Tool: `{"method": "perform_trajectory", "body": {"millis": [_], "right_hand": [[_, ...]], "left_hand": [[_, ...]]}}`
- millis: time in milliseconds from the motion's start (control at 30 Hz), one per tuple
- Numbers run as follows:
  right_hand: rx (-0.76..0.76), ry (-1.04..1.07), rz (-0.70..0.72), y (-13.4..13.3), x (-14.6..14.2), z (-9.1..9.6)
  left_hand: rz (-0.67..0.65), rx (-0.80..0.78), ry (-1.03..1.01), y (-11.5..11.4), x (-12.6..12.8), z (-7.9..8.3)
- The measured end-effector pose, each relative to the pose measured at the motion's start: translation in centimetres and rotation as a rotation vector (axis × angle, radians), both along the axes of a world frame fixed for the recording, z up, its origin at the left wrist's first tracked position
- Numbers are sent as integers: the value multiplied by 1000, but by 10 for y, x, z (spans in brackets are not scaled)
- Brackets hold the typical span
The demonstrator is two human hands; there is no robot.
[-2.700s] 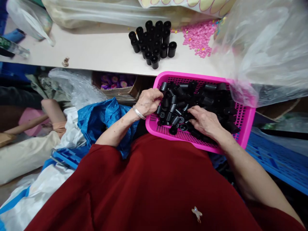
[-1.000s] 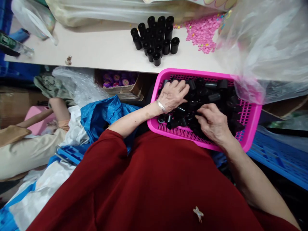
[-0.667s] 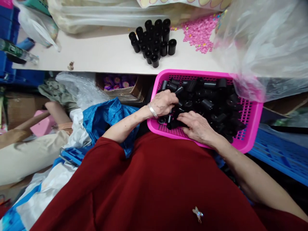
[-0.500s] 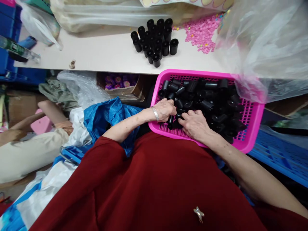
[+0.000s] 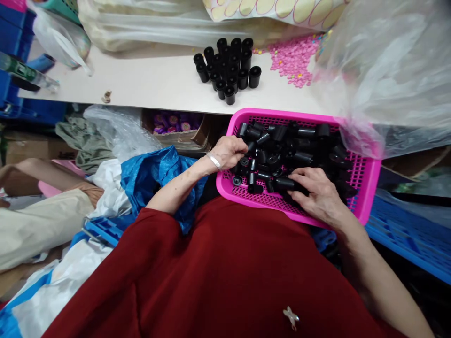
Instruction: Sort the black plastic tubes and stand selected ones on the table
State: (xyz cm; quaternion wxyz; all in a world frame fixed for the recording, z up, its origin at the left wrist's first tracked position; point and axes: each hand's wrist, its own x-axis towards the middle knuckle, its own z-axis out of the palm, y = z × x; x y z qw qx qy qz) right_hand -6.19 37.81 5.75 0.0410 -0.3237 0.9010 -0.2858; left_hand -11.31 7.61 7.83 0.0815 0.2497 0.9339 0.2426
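Note:
A pink mesh basket [image 5: 366, 188] rests on my lap, filled with several loose black plastic canisters [image 5: 299, 141]. My left hand [image 5: 228, 151], with a silver bracelet at the wrist, is curled closed at the basket's left rim among the canisters; what it grips is hidden. My right hand [image 5: 319, 195] lies at the basket's near side, fingers wrapped round a black canister [image 5: 284, 183] lying on its side. On the white table [image 5: 155, 84] beyond, several black canisters [image 5: 229, 68] stand upright in a cluster.
A heap of small pink beads [image 5: 292, 61] lies right of the upright cluster. A large clear plastic bag [image 5: 384, 75] overhangs the basket's right end. A cardboard box [image 5: 176, 129] sits under the table, a blue bag [image 5: 155, 173] at my left. Another person's arm [image 5: 38, 171] shows at far left.
My hands were together at the basket's near left half a second ago. Now they are apart: the right has moved right with a canister, the left has gone up to the left rim.

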Motion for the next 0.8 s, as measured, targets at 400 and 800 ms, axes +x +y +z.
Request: {"method": "perform_trajectory", "body": {"millis": [400, 800], "right_hand": [[-70, -1, -427, 30, 2, -4], [-168, -148, -510, 35, -2, -4]], "left_hand": [[-385, -421, -233, 60, 5, -6], [-660, -486, -283, 92, 21, -11]]}}
